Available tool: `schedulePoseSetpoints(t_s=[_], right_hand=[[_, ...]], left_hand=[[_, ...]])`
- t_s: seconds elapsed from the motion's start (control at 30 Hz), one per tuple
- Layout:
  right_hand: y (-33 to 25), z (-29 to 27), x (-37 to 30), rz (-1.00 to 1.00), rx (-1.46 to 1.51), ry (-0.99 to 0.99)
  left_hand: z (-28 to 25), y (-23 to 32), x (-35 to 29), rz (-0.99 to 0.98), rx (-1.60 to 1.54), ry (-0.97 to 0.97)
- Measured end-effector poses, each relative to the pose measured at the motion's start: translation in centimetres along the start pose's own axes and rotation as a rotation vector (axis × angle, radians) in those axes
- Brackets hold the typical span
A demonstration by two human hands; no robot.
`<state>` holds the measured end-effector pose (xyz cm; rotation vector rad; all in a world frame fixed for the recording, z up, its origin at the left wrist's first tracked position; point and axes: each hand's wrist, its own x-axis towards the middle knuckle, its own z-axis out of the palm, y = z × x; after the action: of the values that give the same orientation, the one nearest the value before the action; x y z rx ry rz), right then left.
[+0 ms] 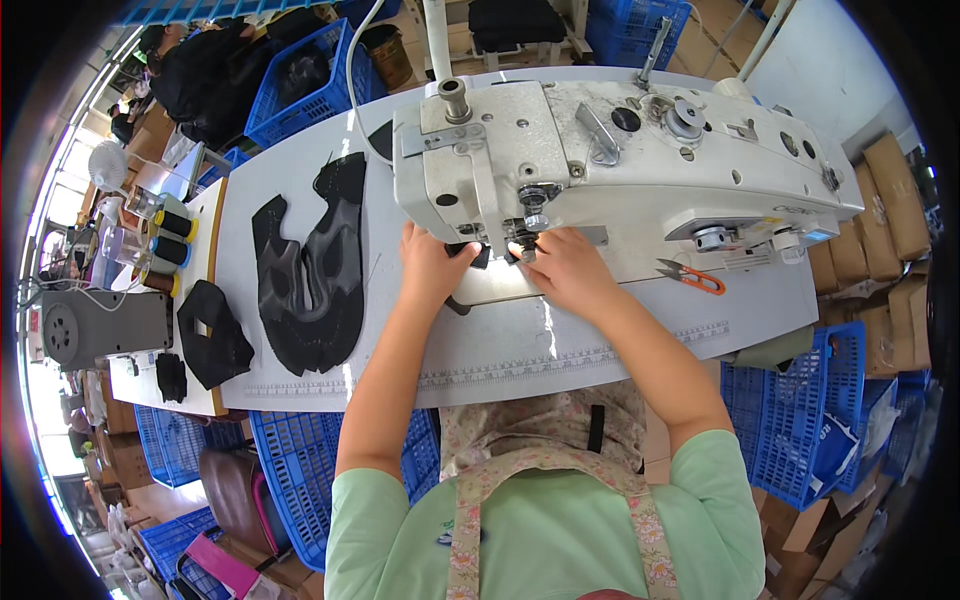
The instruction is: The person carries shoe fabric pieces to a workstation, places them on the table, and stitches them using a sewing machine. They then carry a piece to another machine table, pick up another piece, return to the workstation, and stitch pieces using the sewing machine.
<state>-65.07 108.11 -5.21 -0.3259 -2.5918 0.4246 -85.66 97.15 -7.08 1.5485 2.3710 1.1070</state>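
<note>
A white industrial sewing machine stands over the table in front of me. Beneath its needle area lies a black fabric piece, mostly hidden by the machine head and my fingers. My left hand grips the piece's left side, thumb pointing toward the needle. From the right, my right hand pinches the black material close beside the presser foot; its fingertips are partly hidden. To the left of my left hand, black shoe-upper-like pieces with shiny grey patches lie flat.
Orange-handled thread snips lie right of my right hand. A printed ruler scale runs along the table's near edge. Another black cut piece and thread spools are at the left. Blue crates stand around the table.
</note>
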Motion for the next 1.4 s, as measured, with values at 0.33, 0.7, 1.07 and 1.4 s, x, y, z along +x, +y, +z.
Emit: schedulePoseSetpoints(t_s=[0.33, 0.7, 1.07, 1.4], right_hand=[[-0.3, 0.3, -0.1, -0.012, -0.035, 0.025], [-0.6, 0.7, -0.3, 0.027, -0.061, -0.017], [-0.8, 0.4, -0.2, 0.009, -0.066, -0.019], [-0.9, 0.6, -0.2, -0.009, -0.052, 0.029]], left_hand=[[0.0, 0.4, -0.1, 0.089, 0.055, 0.084], [0.2, 0.4, -0.1, -0.002, 0.024, -0.001], [0.0, 0.5, 0.0, -0.044, 0.004, -0.052], [0.1, 0.3, 0.3, -0.08, -0.012, -0.07]])
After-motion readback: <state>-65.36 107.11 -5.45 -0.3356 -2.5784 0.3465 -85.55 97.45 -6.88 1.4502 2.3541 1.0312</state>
